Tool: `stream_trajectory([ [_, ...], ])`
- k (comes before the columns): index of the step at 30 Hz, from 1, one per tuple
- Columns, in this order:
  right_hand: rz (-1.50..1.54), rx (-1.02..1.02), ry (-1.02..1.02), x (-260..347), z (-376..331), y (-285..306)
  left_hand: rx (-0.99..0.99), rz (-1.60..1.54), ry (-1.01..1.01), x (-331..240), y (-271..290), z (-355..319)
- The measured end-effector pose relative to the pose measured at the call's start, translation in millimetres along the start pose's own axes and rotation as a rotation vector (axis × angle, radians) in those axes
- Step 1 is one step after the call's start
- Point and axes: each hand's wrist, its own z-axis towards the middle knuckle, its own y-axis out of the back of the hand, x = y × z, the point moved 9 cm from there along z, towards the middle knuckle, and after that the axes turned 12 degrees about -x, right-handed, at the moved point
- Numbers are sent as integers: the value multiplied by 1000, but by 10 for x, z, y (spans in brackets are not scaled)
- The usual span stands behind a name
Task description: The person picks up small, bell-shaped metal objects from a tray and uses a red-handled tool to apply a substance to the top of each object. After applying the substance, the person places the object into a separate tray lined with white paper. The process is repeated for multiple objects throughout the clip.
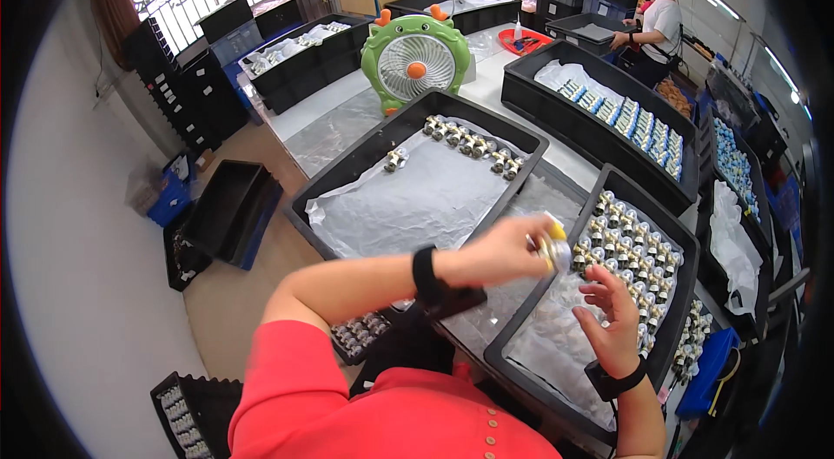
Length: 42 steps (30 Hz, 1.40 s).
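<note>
The pale desk (337, 136) has a grey, shiny section toward its left edge. A wide black tray (300, 217) sits in the middle, with a second tray (506, 363) to its right. Behind that stands a deep bin (599, 145). A green fan (373, 68) stands beyond the middle tray, and a red dish (540, 41) lies farther back.

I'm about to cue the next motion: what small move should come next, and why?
Perhaps bring the right hand in to steady the clear-and-yellow item: that hand looks open and empty, close beside it, while only the left hand appears to hold the item, which is blurred.
</note>
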Motion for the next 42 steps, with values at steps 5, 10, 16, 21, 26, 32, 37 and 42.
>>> stream_trajectory([
  [5,-6,-53,32,39,61,140,-319,312,30,-408,1580,324],
  [10,-83,-63,71,67,105,166,-532,585,261,255,2800,494],
  [16,-130,-50,64,-4,124,161,-590,1061,504,744,3045,418],
  [21,-157,-45,62,-19,138,156,-646,1255,421,837,3153,451],
  [26,-186,-32,57,-11,154,166,-697,1141,388,703,3226,672],
  [32,-201,-48,46,-27,189,191,-646,1256,382,821,3433,1015],
  [37,-211,-38,40,-54,219,213,-549,1333,435,955,3415,1182],
  [42,-184,-24,29,-95,235,177,-504,1422,536,1074,3443,1177],
])
